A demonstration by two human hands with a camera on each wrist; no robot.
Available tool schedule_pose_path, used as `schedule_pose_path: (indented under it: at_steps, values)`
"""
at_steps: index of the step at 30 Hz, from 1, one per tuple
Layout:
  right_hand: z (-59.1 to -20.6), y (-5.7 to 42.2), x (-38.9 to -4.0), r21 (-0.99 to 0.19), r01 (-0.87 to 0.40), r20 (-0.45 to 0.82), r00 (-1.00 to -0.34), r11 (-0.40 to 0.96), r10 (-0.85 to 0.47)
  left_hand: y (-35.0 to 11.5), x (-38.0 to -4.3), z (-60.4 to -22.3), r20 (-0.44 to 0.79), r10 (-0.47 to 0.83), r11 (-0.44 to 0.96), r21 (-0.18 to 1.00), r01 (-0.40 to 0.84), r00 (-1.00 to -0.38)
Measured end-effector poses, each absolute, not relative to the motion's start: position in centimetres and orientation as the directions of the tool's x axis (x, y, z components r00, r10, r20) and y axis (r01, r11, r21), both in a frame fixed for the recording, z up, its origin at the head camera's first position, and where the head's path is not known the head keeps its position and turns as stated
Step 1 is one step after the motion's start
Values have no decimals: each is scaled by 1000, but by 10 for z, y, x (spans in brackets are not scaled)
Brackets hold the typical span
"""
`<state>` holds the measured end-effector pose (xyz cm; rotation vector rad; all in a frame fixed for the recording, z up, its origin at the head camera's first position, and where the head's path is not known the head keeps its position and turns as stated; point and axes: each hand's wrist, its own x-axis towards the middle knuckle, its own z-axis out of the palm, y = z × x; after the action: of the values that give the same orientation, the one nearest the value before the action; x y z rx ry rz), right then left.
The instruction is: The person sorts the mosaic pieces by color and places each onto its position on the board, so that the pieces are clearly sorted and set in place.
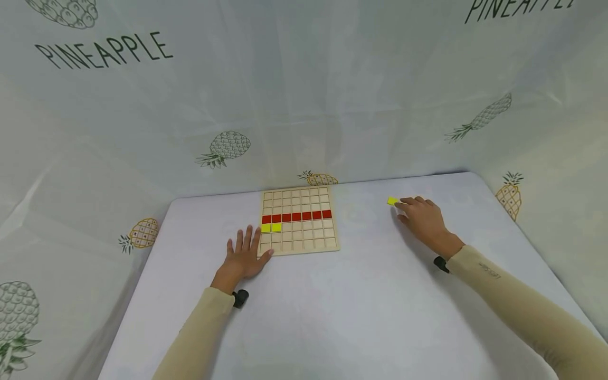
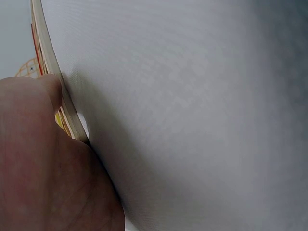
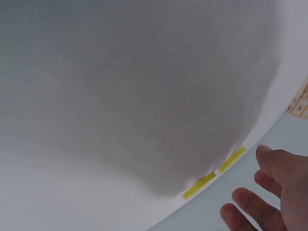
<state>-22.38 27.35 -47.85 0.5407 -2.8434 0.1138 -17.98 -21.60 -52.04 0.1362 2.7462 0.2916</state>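
A square wooden grid board (image 1: 304, 245) lies on the table. Several red tiles (image 1: 287, 218) fill one row across it, and two yellow tiles (image 1: 276, 227) sit side by side in the row below, at its left end. My left hand (image 1: 244, 259) rests with spread fingers at the board's lower left corner, its thumb over the front edge. Off to the right, my right hand (image 1: 421, 217) hovers by a loose yellow tile (image 1: 392, 201). The right wrist view shows two loose yellow tiles (image 3: 198, 186) on the table, apart from the loosely bent fingers (image 3: 257, 208).
The white table (image 1: 304, 316) ends at the back against a hanging pale cloth (image 1: 304, 95) printed with pineapples. The board lies close to that back edge. A dark wrist device (image 1: 240, 298) sits on the left wrist, another dark device (image 1: 440, 264) on the right.
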Motion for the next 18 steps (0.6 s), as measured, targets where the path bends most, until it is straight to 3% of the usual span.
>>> schedule_pose_path:
  at_steps: [18]
  values:
    - [-481, 307, -243, -67, -246, 112, -965, 967, -238, -213, -175, -513, -357, 130, 974, 222, 51, -925]
